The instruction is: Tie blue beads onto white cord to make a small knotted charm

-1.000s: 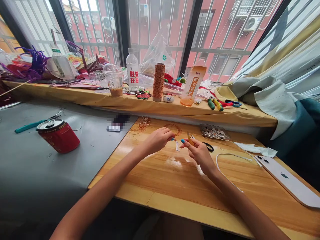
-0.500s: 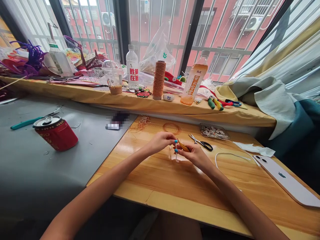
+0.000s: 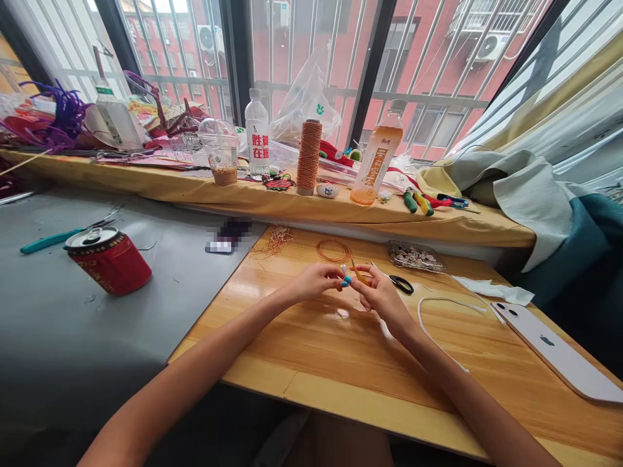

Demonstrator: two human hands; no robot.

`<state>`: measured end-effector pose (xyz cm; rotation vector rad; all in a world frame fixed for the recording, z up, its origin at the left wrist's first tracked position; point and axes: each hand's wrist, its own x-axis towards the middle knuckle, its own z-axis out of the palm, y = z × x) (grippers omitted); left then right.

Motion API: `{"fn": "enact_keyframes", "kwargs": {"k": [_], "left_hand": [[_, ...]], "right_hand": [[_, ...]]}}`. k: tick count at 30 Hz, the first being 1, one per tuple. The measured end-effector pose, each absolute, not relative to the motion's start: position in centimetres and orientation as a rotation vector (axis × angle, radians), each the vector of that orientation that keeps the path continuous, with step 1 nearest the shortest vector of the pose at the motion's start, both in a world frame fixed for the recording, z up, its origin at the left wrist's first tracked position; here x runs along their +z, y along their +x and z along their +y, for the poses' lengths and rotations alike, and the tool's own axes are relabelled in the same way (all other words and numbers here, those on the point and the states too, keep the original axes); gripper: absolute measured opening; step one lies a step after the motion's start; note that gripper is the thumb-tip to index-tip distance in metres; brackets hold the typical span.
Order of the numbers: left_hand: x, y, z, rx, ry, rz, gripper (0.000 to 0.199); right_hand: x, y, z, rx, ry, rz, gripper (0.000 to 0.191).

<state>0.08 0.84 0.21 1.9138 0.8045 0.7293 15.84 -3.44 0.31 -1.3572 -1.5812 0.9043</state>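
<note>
My left hand (image 3: 318,281) is closed in a pinch, its fingertips on a small white piece (image 3: 343,268) that shows just above them. Most of that piece is hidden by fingers. My right hand (image 3: 384,299) grips a yellow pointed tool (image 3: 359,275) that looks like tweezers, its thin tip up near the white piece. The fingertips of both hands meet over the wooden board. Just behind my right hand lie scissors (image 3: 403,284) with black handles, their blades partly covered by the fingers.
A coil of orange cord (image 3: 333,250), loose thread ends (image 3: 278,239) and a clear tray of small pieces (image 3: 416,255) lie behind the hands. White cord (image 3: 440,299) and a phone (image 3: 549,344) are at right. A red can (image 3: 111,263) stands at left; bottles line the ledge.
The white piece hung down between my hands before; now it points up above my fingertips. My right hand has turned, and the yellow tool is more upright.
</note>
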Motion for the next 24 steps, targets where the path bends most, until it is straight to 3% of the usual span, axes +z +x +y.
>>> {"fn": "enact_keyframes", "kwargs": {"k": [5,14,21,24], "left_hand": [[0.4,-0.1,0.9,0.778,1.909,0.879,0.016],[1.8,-0.5,0.0,0.715,1.753,0.886,0.021],[1.0,-0.7,0.5,0.654,1.772,0.856,0.021],[0.1,-0.5,1.1,0.793,1.930,1.005,0.018]], "right_hand": [[-0.4,16.0,-3.5,0.572,-1.404,-1.850,0.023],[0.3,16.2,-3.7,0.488,-1.380,-1.973,0.030],[-1.1,16.5,-3.7,-0.425,-1.400,-2.191,0.027],[-1.2,16.6,-3.6,-0.699,-1.387,-2.234,0.028]]}}
